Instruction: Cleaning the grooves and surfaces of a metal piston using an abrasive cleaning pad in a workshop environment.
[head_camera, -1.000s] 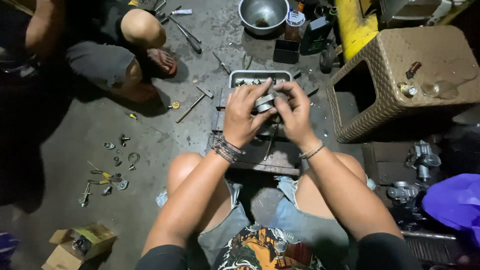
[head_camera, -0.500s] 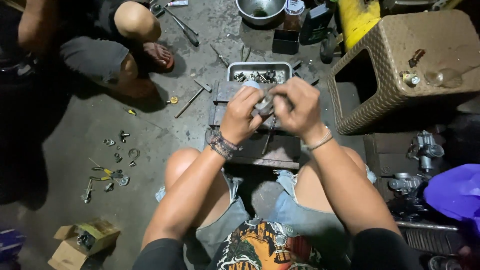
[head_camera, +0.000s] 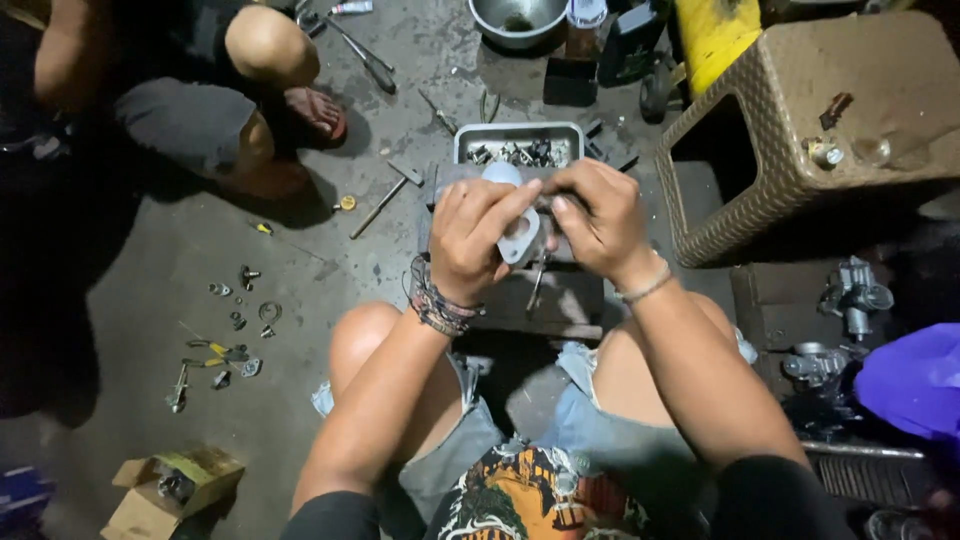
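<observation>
Grey concrete floor strewn with small parts; beside me, a woven stool. My left hand and right hand pinch a pale metal gasket above a parts tray.

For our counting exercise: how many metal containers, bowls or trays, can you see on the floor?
2. A round metal bowl sits at the top edge; a rectangular metal tray of small parts lies just beyond the left hand and right hand. Others may be hidden.
</observation>
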